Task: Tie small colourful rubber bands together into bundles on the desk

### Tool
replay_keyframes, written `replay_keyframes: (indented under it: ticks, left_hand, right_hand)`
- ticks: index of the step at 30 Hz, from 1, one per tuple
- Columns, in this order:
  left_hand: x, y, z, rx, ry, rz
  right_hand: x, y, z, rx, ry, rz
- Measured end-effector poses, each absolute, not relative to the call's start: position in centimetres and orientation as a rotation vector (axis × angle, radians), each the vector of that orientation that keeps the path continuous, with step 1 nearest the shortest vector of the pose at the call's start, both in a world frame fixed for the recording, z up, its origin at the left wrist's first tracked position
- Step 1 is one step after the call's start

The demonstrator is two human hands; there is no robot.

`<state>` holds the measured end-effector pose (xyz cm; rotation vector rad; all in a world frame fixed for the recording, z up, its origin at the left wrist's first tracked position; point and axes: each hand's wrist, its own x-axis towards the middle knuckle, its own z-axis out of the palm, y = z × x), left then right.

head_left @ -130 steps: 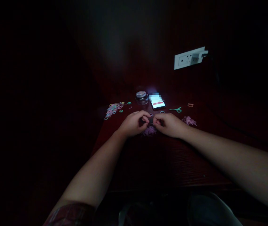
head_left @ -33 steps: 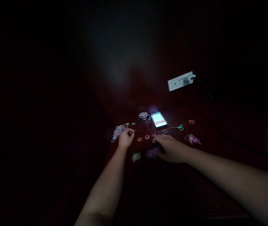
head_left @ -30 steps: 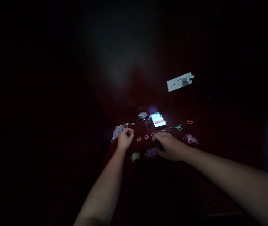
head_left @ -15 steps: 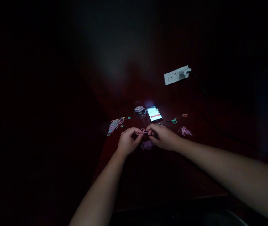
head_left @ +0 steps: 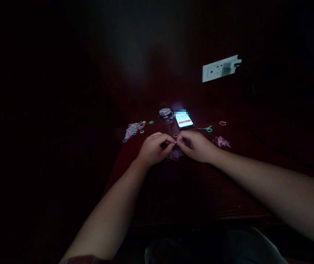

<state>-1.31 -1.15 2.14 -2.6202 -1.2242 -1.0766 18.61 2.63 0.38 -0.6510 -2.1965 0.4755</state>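
A small pink band, like a hair tie, stretches between my two hands over the table. My left hand pinches one end between thumb and fingertips. On the other end, my right hand is closed in a similar pinch, fingertips close to the left ones. Just beyond the fingertips shows a pink ring; whether it joins the held band I cannot tell. Below the hands lies a heap of purple bands, partly covered by them. Right of my right hand is another pinkish-purple heap.
A mixed heap of coloured hair ties lies at the left. Behind the hands stand a lidded clear jar and a lit phone. A green band and an orange-pink band lie right. A wall socket holds a plug.
My hands have come closer together, and the right fingertips now pinch the pink band too. The view has tilted down, so the table items appear higher in the picture.
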Motion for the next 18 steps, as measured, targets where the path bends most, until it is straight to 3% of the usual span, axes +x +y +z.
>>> replay_keyframes:
  ticks: [18]
  left_hand:
    - [-1.93,-0.66,2.14,-2.692,-1.288,-0.921]
  right_hand:
    - [18.89,2.92,0.19,-0.562,-2.187,0.516]
